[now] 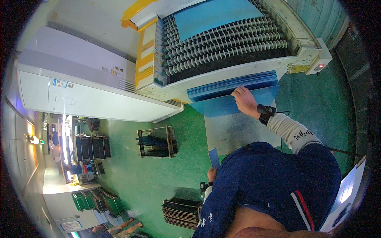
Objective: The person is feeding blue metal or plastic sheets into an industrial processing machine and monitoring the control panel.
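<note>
My right hand (245, 101), with a dark strap device on its wrist, has its fingers closed over the top edge of a thin blue panel (214, 106). That panel tilts away from a stack of similar blue panels (232, 85) leaning against the front of a roller conveyor machine (226, 49). Lower down, beside my body, my left hand (212, 173) is wrapped round the end of a blue panel (214, 157). Only a narrow part of this panel shows; my torso hides the rest. Another blue panel (214, 18) lies flat on the machine's rollers.
A pale grey board (224, 133) lies below the stack. A tall white cabinet (91, 97) stands left of the machine. On the green floor are a rack (156, 142) with dark panels and a slotted stack (181, 213). Other people (75, 169) are far left.
</note>
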